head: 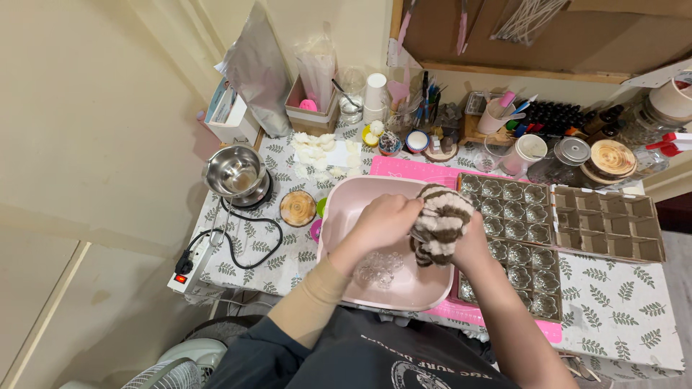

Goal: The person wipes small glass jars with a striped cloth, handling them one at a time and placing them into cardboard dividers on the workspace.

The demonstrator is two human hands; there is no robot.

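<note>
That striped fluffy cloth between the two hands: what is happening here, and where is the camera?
The camera sits on the person's head and looks down at their own bare hands; no machine is involved. The left hand and the right hand together grip a brown-and-white striped cloth above a pink basin. Clear glass pieces lie in the basin. To the right, trays of small glass cups rest on a pink mat. Further left stand a steel bowl and a power strip on the leaf-patterned tablecloth.
</note>
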